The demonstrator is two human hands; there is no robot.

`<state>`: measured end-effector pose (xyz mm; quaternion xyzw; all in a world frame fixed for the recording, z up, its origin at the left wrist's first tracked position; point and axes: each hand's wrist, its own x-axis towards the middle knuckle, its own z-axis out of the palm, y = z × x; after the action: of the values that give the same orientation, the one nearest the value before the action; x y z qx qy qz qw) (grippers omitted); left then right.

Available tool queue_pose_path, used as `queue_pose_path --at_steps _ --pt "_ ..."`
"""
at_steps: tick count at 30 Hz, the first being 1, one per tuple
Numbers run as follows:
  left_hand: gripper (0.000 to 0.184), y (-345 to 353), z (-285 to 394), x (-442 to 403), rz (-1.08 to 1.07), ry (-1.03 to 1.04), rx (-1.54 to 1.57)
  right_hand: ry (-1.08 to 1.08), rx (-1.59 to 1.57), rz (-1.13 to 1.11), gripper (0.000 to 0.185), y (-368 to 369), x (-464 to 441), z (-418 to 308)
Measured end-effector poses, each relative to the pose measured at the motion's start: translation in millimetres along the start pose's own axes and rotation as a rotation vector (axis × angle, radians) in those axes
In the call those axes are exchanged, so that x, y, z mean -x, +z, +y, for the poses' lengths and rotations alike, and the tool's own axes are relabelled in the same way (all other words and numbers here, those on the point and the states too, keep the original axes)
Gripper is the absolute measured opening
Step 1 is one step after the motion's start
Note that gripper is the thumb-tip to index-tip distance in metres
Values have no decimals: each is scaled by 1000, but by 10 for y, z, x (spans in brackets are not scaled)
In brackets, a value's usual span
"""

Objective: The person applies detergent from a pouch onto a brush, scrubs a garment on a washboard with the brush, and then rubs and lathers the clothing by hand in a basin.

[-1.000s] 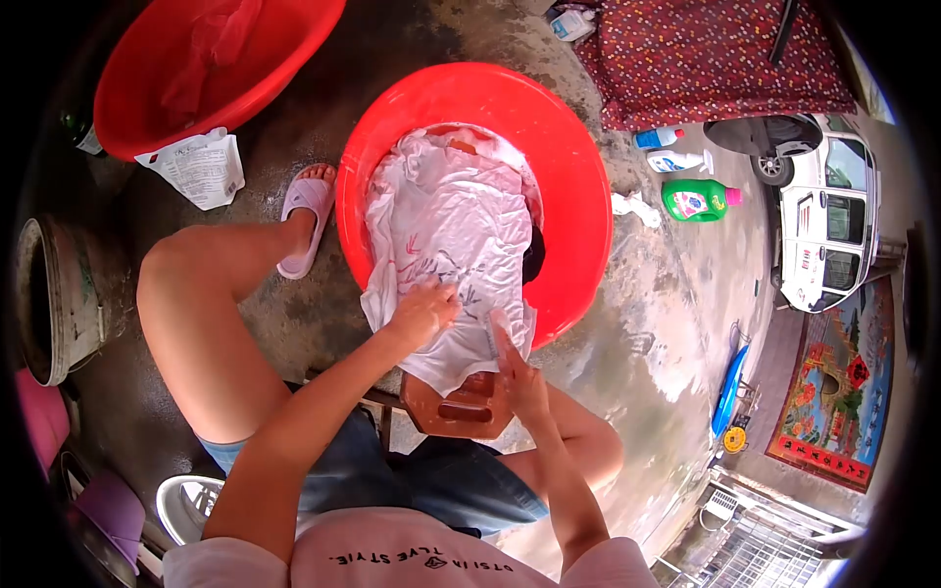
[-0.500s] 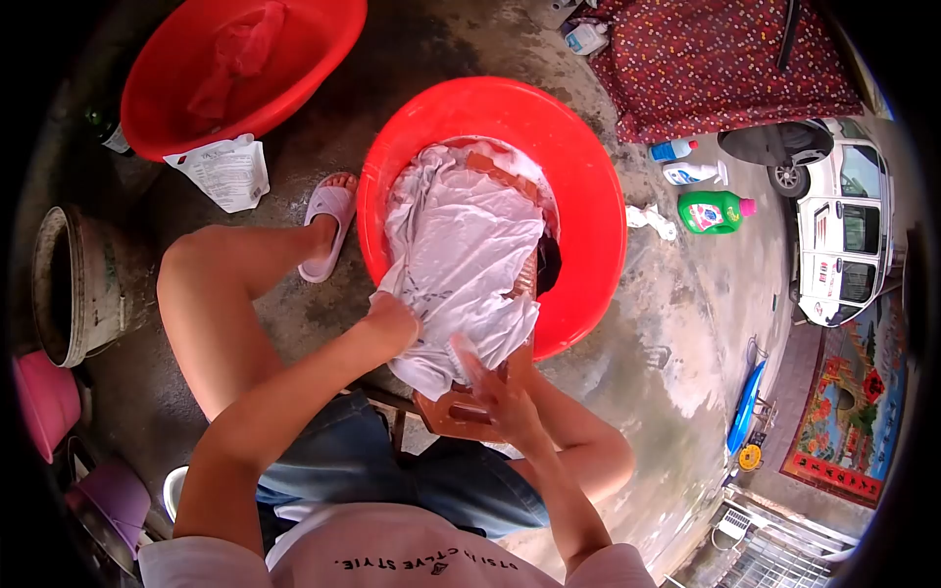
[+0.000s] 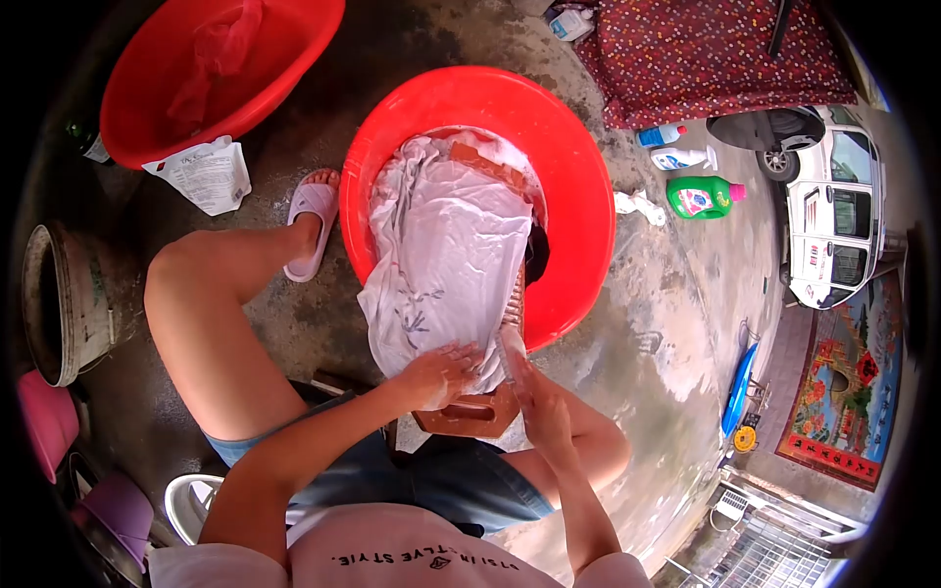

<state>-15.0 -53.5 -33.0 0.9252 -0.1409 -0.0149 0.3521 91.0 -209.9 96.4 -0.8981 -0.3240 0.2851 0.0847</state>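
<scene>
A wet white garment (image 3: 451, 235) with dark marks near its lower end lies spread over a brown washboard (image 3: 469, 416). The washboard leans in a red basin (image 3: 578, 235) holding suds; its lower end rests between my knees. My left hand (image 3: 441, 376) lies flat on the garment's near edge, fingers stretched out and wet with foam. At the board's right edge, my right hand (image 3: 539, 404) is closed around a pale, long scrub brush (image 3: 512, 351), partly hidden by the fingers. Something dark (image 3: 536, 255) sits in the basin beside the board.
Another red basin (image 3: 284, 73) with a red cloth stands upper left, near a white pouch (image 3: 211, 176). A worn bucket (image 3: 74, 304) is at left. A green detergent bottle (image 3: 701, 197) and a spray bottle (image 3: 681, 158) lie right of the basin. A van (image 3: 833, 216) is parked beyond.
The garment's near part has been spread flatter, showing its dark marks. My left hand went from gripping its edge to lying flat, farther right. My right hand moved right, off the cloth's middle.
</scene>
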Motion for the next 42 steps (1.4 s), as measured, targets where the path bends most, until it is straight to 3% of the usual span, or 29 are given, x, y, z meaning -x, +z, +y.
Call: queue_pose_path --at_steps 2,6,9,10,13,14,16,18,20,21,22,24,27,30,34,36,39,42 --pt "35 21 34 51 66 -28 94 57 84 -98 53 131 -213 -116" --pt "35 -9 47 23 8 -42 64 -31 96 2 51 359 -1025 184" --pt "38 -74 27 -29 -87 -51 68 213 155 28 45 343 -2082 349" --pt "38 30 6 -6 8 -51 117 213 144 96 44 413 -2456 485" --pt "37 94 -27 -37 30 -50 140 374 236 157 33 490 -3285 717" --pt "37 88 -29 -46 42 -63 128 315 313 159 43 488 -3395 721" --pt "37 77 -14 -43 51 -64 108 261 304 188 43 529 -3392 799" --pt "37 8 -44 -47 12 -81 123 14 157 161 43 545 -3028 908" --pt "37 15 -5 -70 -11 -91 142 41 92 57 43 430 -2166 506" --pt "37 145 -1 -61 77 -99 139 -119 103 96 43 491 -1759 563" --pt "38 269 22 -78 170 -205 365 -52 -2 37 42 422 -1316 358" --pt "39 -96 37 -49 -25 -132 154 -19 68 8 39 345 -623 150" --pt "41 -181 39 -39 -78 -100 111 136 107 -97 39 194 -376 -83" --pt "43 -73 9 -53 -124 -76 104 -83 -53 140 39 444 -1031 495" --pt "46 38 -23 -75 -97 -67 125 229 182 81 39 453 -2346 788" --pt "47 5 -19 -69 -77 -71 141 239 261 154 41 474 -2913 977" --pt "44 24 -25 -103 -28 -116 203 456 330 95 41 473 -3440 1193" --pt "42 22 -13 -109 -15 -142 246 350 279 99 42 457 -3460 1221"
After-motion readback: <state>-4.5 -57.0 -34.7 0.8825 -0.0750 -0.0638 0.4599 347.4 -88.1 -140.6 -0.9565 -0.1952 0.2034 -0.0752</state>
